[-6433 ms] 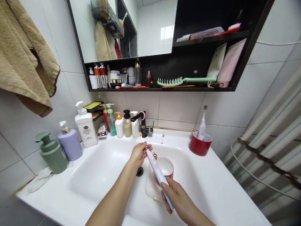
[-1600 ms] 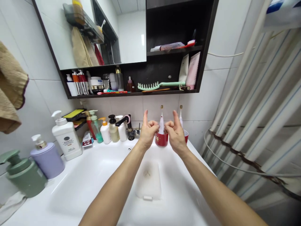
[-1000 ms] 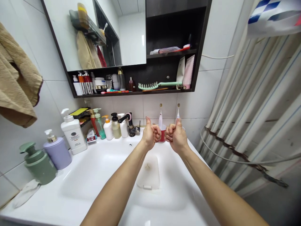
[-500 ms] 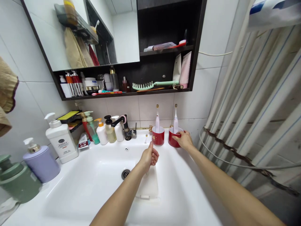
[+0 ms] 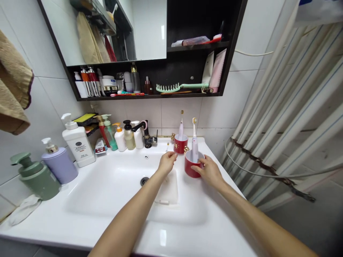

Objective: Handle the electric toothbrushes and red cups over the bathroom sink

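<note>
Near red cup [image 5: 189, 169]: right hand [image 5: 211, 172] pinches its side at four o'clock, apparently for steadiness; electric toothbrush [image 5: 195, 151] stands inside, likely propped by the wall. Left hand [image 5: 166, 163]: nine o'clock, fingertips pressed together, seemingly holding nothing. Far red cup [image 5: 180, 145]: eleven o'clock.

Left arm [image 5: 134, 207]: bare, slanting up and inward from the bottom edge
Left hand [image 5: 167, 162]: loosely curled, fingertips bunched, kinda pointing toward the other one
Right arm [image 5: 249, 214]: bare too, angling in from the lower right
Right hand [image 5: 210, 171]: thumb opposing fingers (proper pinch grip, honestly)
</note>
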Demonstrator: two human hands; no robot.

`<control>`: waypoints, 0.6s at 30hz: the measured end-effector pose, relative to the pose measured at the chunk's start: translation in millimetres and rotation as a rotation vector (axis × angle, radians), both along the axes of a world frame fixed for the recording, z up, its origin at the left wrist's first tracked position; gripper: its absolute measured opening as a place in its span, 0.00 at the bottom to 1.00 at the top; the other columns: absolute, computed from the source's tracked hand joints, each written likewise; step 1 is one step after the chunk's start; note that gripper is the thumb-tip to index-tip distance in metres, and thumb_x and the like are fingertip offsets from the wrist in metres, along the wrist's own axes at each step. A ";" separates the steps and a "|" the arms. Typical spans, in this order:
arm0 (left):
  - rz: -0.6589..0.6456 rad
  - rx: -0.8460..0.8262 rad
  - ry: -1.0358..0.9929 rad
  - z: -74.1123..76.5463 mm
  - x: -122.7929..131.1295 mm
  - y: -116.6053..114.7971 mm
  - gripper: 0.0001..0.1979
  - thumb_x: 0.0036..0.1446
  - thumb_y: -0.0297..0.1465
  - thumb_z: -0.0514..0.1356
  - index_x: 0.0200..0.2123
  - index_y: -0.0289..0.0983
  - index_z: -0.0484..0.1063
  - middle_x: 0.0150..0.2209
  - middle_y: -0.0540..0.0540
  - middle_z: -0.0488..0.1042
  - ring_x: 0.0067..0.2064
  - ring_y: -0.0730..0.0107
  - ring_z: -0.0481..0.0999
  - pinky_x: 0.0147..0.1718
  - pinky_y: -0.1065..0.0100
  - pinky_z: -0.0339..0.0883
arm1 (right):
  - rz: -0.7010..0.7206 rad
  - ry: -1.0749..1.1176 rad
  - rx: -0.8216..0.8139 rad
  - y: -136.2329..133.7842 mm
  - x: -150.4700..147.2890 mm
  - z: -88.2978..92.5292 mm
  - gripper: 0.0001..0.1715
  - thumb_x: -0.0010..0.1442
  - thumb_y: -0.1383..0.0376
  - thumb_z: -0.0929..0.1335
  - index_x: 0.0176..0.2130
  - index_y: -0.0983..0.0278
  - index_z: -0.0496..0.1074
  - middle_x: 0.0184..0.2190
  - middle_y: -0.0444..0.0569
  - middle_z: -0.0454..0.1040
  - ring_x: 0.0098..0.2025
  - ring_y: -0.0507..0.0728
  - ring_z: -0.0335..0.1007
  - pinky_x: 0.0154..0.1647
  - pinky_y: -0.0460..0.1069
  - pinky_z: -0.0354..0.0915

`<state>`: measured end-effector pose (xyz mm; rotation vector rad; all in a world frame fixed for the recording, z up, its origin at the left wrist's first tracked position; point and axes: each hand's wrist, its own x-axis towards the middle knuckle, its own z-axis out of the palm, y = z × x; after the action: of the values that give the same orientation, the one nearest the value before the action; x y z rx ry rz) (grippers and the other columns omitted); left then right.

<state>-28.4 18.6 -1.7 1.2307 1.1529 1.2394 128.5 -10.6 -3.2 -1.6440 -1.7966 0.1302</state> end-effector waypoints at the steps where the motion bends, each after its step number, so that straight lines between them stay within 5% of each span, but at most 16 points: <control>1: 0.017 0.043 0.000 0.0 1.5 1.0 0.08 0.40 0.32 0.55 0.27 0.35 0.65 0.28 0.46 0.68 0.30 0.74 0.66 0.28 0.72 0.57 | 0.030 -0.001 -0.006 -3.4 -8.4 -4.7 0.07 0.40 0.61 0.64 0.20 0.64 0.65 0.28 0.47 0.61 0.33 0.55 0.60 0.34 0.48 0.57; 5: 0.029 0.113 -0.025 -8.3 -0.3 9.4 0.11 0.41 0.30 0.54 0.31 0.34 0.65 0.29 0.46 0.69 0.31 0.74 0.66 0.31 0.72 0.57 | 0.128 0.013 -0.027 -9.4 -41.4 -22.9 0.07 0.42 0.63 0.63 0.19 0.64 0.64 0.31 0.49 0.62 0.33 0.55 0.61 0.34 0.48 0.58; 12: 0.117 0.103 0.007 -33.1 -31.7 19.3 0.05 0.40 0.29 0.53 0.21 0.33 0.64 0.20 0.50 0.66 0.22 0.77 0.63 0.23 0.73 0.56 | 0.237 0.053 -0.051 -7.4 -78.6 -40.0 0.05 0.42 0.66 0.63 0.18 0.64 0.62 0.34 0.51 0.62 0.35 0.56 0.61 0.35 0.48 0.59; 18: 0.133 0.119 -0.237 -27.0 -52.9 17.1 0.07 0.38 0.32 0.55 0.22 0.33 0.64 0.20 0.51 0.66 0.21 0.78 0.63 0.25 0.72 0.58 | 0.242 0.069 -0.082 -1.3 -88.4 -49.6 0.04 0.42 0.67 0.62 0.18 0.64 0.62 0.34 0.49 0.62 0.33 0.55 0.61 0.33 0.48 0.59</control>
<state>-81.4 35.7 -28.7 1.0723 1.0115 1.5291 40.1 -11.9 -52.8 -1.4525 -1.9536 0.3696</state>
